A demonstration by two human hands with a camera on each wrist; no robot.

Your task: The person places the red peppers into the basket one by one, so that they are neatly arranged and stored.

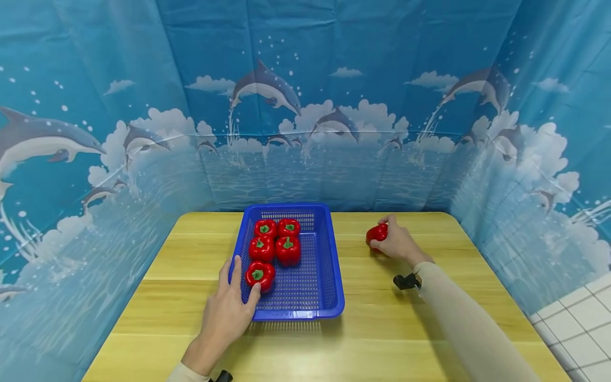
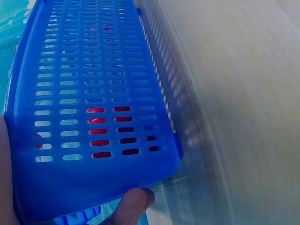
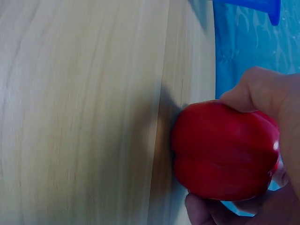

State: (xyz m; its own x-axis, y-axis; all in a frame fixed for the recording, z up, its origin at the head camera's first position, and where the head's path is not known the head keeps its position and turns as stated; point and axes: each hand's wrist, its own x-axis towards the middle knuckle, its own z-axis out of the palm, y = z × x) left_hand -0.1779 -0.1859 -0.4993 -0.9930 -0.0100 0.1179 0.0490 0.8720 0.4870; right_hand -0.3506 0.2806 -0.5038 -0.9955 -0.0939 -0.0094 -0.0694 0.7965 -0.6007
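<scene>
A blue plastic basket point(image 1: 336, 286) with slotted sides holds several red bell peppers with green stems. My left hand point(image 1: 224, 315) grips its near left corner, thumb by the front rim and fingers along the left side. Closest to that thumb lies one bell pepper point(image 1: 265, 280) inside the basket. In the left wrist view, fingertips point(image 2: 132, 204) touch the edge of the basket wall. To the right of the basket, my right hand point(image 1: 401, 245) holds another red bell pepper point(image 3: 225, 150) between thumb and fingers, at or just above the tabletop.
The wooden table point(image 1: 382, 339) has a light yellow grain. A blue dolphin-print curtain point(image 1: 305, 170) hangs behind it and along both sides. White tiles point(image 1: 582, 318) show at the lower right. The peppers sit mostly in the basket's left half.
</scene>
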